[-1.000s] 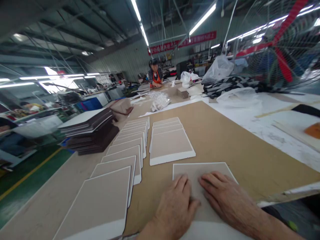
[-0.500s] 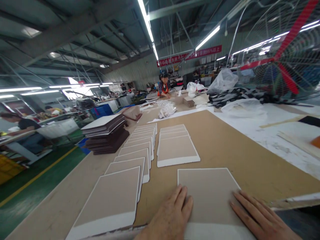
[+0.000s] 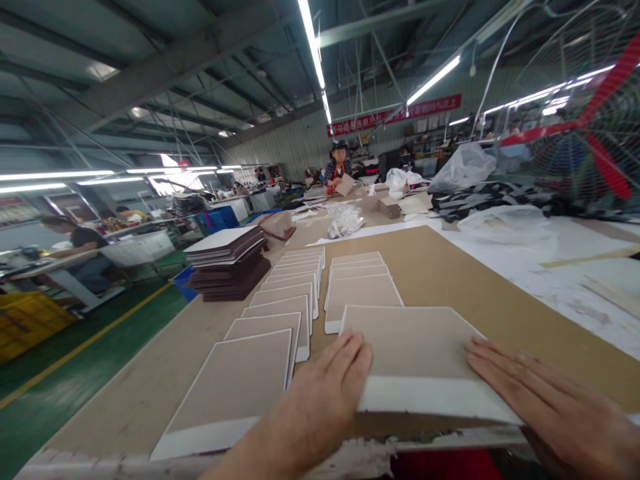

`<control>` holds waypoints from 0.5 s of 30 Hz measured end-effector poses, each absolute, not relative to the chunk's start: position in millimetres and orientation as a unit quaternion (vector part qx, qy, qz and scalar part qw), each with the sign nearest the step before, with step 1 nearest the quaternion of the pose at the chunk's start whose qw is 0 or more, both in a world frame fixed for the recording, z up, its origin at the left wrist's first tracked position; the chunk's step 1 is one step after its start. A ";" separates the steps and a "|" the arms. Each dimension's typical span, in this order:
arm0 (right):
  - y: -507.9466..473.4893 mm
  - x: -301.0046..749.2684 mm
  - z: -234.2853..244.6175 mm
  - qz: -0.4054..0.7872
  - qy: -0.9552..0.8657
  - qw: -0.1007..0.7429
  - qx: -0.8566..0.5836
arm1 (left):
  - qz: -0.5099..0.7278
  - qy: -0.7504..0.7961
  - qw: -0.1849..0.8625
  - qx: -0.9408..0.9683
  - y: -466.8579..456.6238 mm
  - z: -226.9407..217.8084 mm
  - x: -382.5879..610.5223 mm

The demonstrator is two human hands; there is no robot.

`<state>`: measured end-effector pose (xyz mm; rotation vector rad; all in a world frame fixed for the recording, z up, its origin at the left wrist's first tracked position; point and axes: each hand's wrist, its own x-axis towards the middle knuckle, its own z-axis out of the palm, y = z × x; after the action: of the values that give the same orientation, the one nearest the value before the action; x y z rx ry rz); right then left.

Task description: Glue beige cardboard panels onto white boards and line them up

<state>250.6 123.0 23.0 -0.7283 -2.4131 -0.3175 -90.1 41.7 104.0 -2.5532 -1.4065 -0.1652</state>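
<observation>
A beige panel point(image 3: 415, 343) with a white border and a wider white strip along its near edge lies between my hands, slightly bowed. My left hand point(image 3: 323, 383) holds its left edge, fingers on top and thumb hidden. On the opposite edge my right hand point(image 3: 543, 387) has its fingers together over the top, its thumb also out of sight. The panel's far edge overlaps the nearest of several similar panels point(image 3: 365, 293) in the right-hand row. To the left runs a longer row of overlapping panels point(image 3: 240, 373), each with a white strip toward me.
A stack of dark brown pieces with white sheets on top point(image 3: 227, 263) stands at the table's left edge. Clear plastic bags point(image 3: 345, 221) and dark strips point(image 3: 500, 197) lie farther back. A caged fan point(image 3: 580, 123) stands right. Across the table, a co-worker point(image 3: 340, 167) holds a beige piece.
Both hands have moved the panel away from me, so its far edge now overlaps the right-hand row. The co-worker at the back now holds up a beige piece. The camera view has shifted slightly.
</observation>
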 end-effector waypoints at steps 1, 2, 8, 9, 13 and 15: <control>139.5 235.4 34.0 -0.151 -0.906 0.305 -0.250 | -0.062 -0.488 0.121 -0.862 55.2 105.3 -99.3; 157.6 219.3 41.1 -0.172 -0.904 0.315 -0.233 | -0.062 -0.499 0.123 -0.855 71.0 103.4 -109.4; 242.3 139.6 13.5 -0.154 -0.921 0.261 -0.244 | -0.002 -0.562 0.068 -0.825 156.9 61.1 -160.6; 246.2 132.6 4.5 -0.150 -0.927 0.249 -0.238 | 0.011 -0.558 0.061 -0.828 163.0 54.1 -164.4; 242.6 121.5 -18.6 -0.139 -0.940 0.216 -0.223 | 0.055 -0.548 0.043 -0.834 169.5 36.2 -166.7; 239.2 122.8 -21.2 -0.137 -0.940 0.215 -0.225 | 0.062 -0.556 0.047 -0.828 168.6 33.9 -163.6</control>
<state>122.8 239.2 -21.2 -0.6242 -2.6074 -0.3804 -163.6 168.6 33.9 -2.5257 -1.6957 0.1886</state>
